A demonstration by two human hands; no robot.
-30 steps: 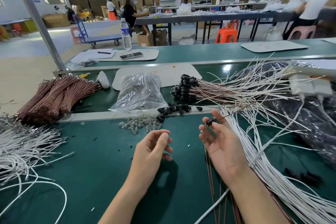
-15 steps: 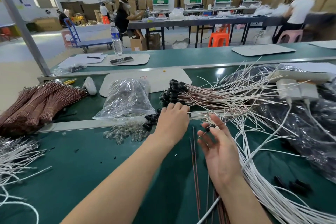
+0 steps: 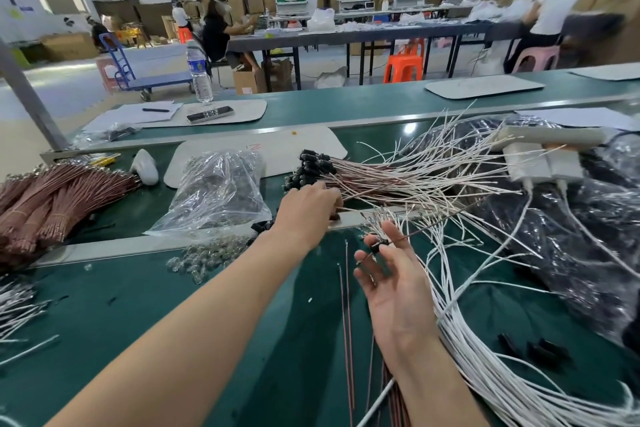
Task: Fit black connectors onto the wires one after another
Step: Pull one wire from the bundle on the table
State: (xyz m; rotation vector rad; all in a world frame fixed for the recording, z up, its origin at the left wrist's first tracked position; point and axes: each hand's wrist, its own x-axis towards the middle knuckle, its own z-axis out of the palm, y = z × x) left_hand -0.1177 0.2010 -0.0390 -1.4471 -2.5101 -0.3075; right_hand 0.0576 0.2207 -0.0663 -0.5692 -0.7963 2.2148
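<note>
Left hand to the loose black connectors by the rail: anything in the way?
Nothing visible. The left hand reaches over the loose black connectors, right of the plastic bag; the hand's back hides its fingertips, so a grip cannot be told.

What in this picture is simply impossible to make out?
Head view only.
Left hand: its fingertips and whatever they touch are hidden behind its own back.
Right hand pinches a black connector: its seating is too small to judge.
Clear plastic bag: contents blurred by glare.
White wires: far ends cut off by the bottom edge.
Water bottle: label too small.
</note>
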